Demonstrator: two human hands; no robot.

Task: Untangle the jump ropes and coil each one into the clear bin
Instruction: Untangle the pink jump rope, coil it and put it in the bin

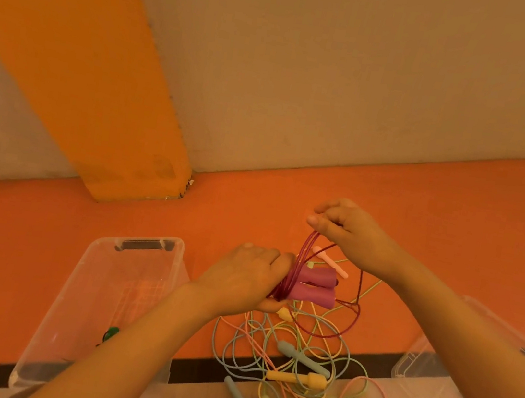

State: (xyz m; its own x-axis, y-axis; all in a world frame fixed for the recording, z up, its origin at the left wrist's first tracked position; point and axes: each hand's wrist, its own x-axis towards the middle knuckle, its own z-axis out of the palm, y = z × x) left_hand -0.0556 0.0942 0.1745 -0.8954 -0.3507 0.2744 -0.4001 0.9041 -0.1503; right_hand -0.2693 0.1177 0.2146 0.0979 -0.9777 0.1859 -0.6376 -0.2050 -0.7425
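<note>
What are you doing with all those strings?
They are jump ropes. The left hand grips the two pink handles with dark red rope loops, and the right hand pinches that dark red rope higher up, winding it into a coil. The other pastel ropes lie tangled on the floor below. The clear bin on the left holds something green, perhaps a rope already put away.

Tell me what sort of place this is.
Probably a gym or playroom floor, though that is a guess: an orange floor, a plain wall with an orange pillar, and loose jump ropes beside a clear bin.
</note>
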